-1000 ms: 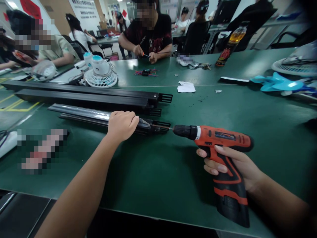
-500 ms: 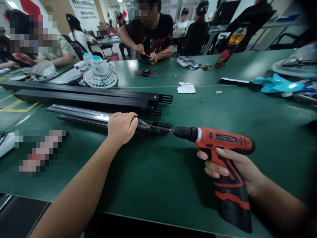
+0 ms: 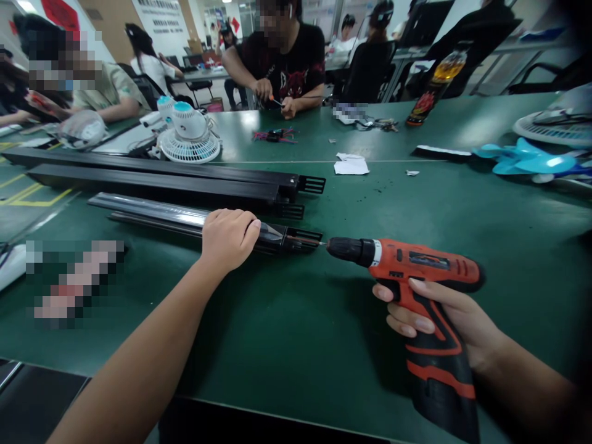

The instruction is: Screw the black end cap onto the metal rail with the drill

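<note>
My left hand [image 3: 230, 239] is closed over the top of a long black metal profile [image 3: 152, 213] lying on the green table, near its right end. That end has a slotted black bracket [image 3: 303, 239]. My right hand [image 3: 444, 317] grips the handle of an orange and black cordless drill [image 3: 423, 262], index finger at the trigger. The drill points left, and its thin bit reaches the bracket end of the profile. Whether the bit sits in a screw is too small to tell.
Behind lie more long black profiles [image 3: 152, 182]. Farther off are a white fan [image 3: 189, 148], a wire bundle [image 3: 276, 135], white paper [image 3: 351, 164], a drink bottle [image 3: 435, 86] and blue fan blades [image 3: 525, 157]. A co-worker [image 3: 296, 68] sits opposite, holding a screwdriver.
The drill and my right hand have shifted slightly right and down in view. My left hand keeps its hold on the profile.
</note>
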A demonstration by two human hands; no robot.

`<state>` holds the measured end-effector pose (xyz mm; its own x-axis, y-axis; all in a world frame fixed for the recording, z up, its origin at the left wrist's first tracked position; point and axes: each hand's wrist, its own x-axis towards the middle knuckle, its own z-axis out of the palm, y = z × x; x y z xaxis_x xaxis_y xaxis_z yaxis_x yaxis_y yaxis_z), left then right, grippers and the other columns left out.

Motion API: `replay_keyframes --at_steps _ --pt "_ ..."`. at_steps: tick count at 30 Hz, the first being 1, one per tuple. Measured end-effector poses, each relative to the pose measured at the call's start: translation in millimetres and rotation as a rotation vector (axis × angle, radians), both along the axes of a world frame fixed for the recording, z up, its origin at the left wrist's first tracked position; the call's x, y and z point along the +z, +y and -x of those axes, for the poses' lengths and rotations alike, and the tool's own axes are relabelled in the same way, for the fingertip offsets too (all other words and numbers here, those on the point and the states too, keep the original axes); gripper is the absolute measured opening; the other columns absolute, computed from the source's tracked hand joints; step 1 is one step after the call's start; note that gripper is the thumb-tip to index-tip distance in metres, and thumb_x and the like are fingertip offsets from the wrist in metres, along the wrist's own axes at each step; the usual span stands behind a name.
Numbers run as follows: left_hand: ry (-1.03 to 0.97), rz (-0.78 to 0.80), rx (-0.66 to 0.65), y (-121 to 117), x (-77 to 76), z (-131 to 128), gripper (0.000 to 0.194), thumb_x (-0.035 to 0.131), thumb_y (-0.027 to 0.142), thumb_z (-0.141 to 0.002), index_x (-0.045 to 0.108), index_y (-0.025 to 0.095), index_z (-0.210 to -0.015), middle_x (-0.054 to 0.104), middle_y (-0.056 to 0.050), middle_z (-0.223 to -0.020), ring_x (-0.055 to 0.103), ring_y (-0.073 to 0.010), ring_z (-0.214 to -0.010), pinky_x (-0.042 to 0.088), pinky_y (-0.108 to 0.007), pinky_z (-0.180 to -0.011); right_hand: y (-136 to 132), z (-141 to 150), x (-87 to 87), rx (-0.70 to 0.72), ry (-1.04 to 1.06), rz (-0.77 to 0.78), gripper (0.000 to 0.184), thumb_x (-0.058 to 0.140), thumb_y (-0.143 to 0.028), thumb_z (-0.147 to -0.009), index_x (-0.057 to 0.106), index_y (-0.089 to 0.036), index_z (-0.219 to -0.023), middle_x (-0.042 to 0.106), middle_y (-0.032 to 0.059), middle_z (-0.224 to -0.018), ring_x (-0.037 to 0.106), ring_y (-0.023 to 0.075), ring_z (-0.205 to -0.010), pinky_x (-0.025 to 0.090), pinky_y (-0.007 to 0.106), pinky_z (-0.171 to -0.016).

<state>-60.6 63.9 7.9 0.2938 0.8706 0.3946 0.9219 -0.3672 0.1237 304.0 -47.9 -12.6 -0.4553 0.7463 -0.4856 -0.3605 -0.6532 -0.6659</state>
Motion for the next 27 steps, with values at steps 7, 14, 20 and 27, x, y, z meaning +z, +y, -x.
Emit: replay_keyframes --at_steps 7,14,20,27 --pt "-0.052 -0.014 -0.026 2.2 -0.6 2.3 0.052 0.037 0.043 -0.107 0.085 0.022 -0.105 0.084 -0.010 -0.113 0.075 -0.0311 -0.105 0.051 -0.047 -0.096 0.0 0.8 0.5 -0.001 -0.005 -0.009 0.039 0.087 -0.054 -0.080 0.074 -0.019 -0.090 0.040 -0.0074 -0.048 0.031 0.0135 -0.053 0.040 0.028 -0.054" --pt "0.043 0.019 -0.045 1.6 5.6 2.5 0.054 0.033 0.044 -0.109 0.081 0.022 -0.096 0.085 -0.010 -0.101 0.074 -0.0299 -0.092 0.047 -0.053 -0.105 0.6 1.1 -0.5 -0.014 0.020 -0.008 0.038 0.089 -0.051 -0.080 0.076 -0.017 -0.090 0.042 -0.0071 -0.048 0.031 0.0114 -0.051 0.042 0.026 -0.055" --pt "0.092 -0.007 -0.036 1.6 6.7 1.0 0.053 0.032 0.043 -0.109 0.076 0.023 -0.088 0.081 -0.008 -0.088 0.071 -0.0273 -0.084 0.043 -0.054 -0.108 -0.2 -0.5 -1.2 0.003 -0.004 -0.026 0.038 0.086 -0.053 -0.082 0.075 -0.018 -0.090 0.040 -0.0069 -0.048 0.031 0.0136 -0.051 0.041 0.029 -0.054" --pt "0.083 0.010 -0.029 3.9 2.9 1.4 0.057 0.031 0.047 -0.108 0.082 0.021 -0.101 0.082 -0.011 -0.092 0.074 -0.0329 -0.091 0.049 -0.052 -0.093 0.1 -0.5 -2.3 0.007 0.008 -0.028 0.039 0.084 -0.054 -0.083 0.071 -0.018 -0.093 0.040 -0.0075 -0.050 0.032 0.0114 -0.051 0.043 0.026 -0.055"
